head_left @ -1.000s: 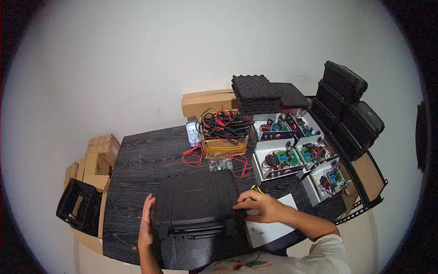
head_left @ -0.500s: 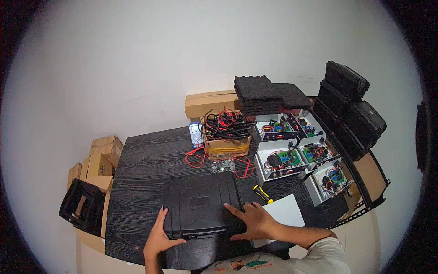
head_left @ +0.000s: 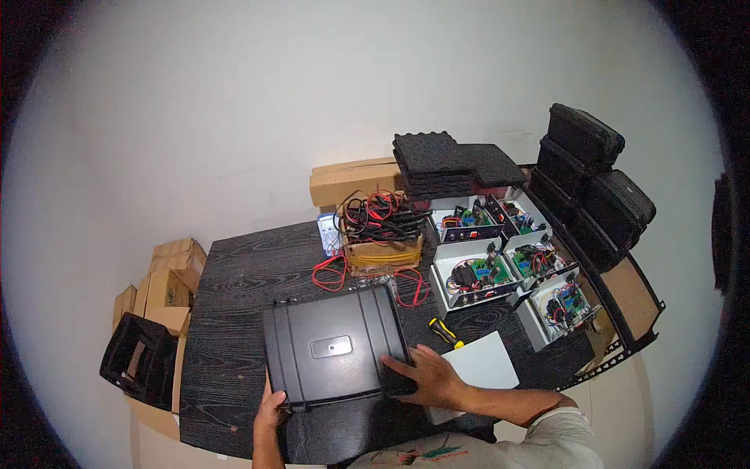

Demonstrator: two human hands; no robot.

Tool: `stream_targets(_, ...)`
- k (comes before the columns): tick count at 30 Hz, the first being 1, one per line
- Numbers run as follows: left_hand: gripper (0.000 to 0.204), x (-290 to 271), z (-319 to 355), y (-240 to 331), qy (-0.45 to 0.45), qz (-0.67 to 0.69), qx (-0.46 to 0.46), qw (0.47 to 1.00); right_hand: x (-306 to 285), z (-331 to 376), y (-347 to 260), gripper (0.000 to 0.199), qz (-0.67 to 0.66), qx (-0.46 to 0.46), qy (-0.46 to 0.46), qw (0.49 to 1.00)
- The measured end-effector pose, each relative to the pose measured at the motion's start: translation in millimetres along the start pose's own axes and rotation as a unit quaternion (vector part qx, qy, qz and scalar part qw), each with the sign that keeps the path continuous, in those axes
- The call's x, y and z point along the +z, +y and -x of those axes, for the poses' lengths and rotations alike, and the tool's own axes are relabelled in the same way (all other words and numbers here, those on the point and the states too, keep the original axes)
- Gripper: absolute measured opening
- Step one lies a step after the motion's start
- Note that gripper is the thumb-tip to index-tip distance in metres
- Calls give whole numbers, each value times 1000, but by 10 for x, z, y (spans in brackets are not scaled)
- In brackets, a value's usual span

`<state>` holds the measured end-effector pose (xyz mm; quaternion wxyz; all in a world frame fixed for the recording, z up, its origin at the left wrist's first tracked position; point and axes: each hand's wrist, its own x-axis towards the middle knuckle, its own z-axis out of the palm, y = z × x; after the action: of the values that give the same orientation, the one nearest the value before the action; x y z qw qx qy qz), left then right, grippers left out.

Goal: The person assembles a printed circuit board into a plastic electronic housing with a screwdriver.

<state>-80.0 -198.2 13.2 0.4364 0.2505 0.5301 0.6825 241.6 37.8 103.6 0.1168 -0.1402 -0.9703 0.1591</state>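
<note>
The black hard-shell case [head_left: 344, 379], over the near part of the table [head_left: 226, 336], looks stiff and slick, probably best held by opposite sides; left hand [head_left: 270, 408] clasps its near-left corner, right hand [head_left: 430, 381] its right side

The left forearm [head_left: 267, 449] points almost straight away over the near edge of the worktop [head_left: 226, 328]; the left hand [head_left: 271, 406] is curled, its thumb [head_left: 278, 398] uppermost. Farther right, the right forearm [head_left: 512, 402] slants inward; the right hand [head_left: 430, 379] extends its index finger [head_left: 396, 365] leftward.
</note>
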Motion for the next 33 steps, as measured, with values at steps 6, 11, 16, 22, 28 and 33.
stream_targets(6,111,103,171,244,15,32,22,999,-240,-123,48,96,15,-38,58,997)
stream_targets(11,107,318,62,82,1,135,49,990,-126,-224,96,99,-318,34,257,912)
stream_targets(16,118,780,-32,-23,-27,124,39,991,174,-128,-179,104,-555,105,268,781)
stream_targets(22,132,1376,-82,-371,-86,-95,203,971,148,4,16,94,-518,237,220,792)
stream_targets(28,125,1843,-149,-160,-127,-316,326,882,-12,212,90,89,-787,169,324,497)
stream_targets(33,86,1858,-284,418,-286,-346,390,804,-709,526,248,84,-766,195,395,468)
